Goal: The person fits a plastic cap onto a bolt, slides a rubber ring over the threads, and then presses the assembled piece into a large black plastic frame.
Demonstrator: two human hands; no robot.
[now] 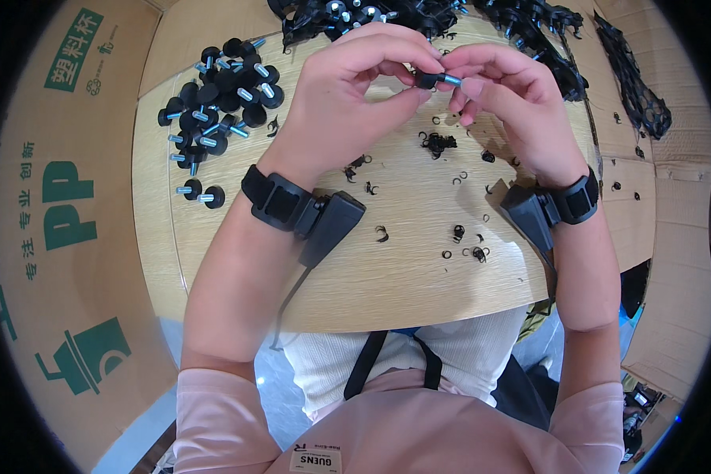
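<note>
A black-headed screw (449, 80) with a shiny threaded shank lies sideways between my two hands, above the far part of the table. My left hand (344, 91) pinches its round black head between thumb and fingers. From the other side, my right hand (521, 95) closes thumb and fingers on the tip of the shank. Below the hands, a small clump of black plastic scraps (438, 144) lies on the wood. To the left of my left hand, a pile of similar black-headed screws (227, 99) is spread with shanks pointing various ways.
Curled black trimmings (479, 253) dot the pale wooden table (347, 292). Black plastic webbing with screws (419, 16) lies along the far edge, and more webbing (632, 79) on cardboard at right. A printed cardboard wall (79, 213) stands at left. Both wrists wear strapped black devices with cables.
</note>
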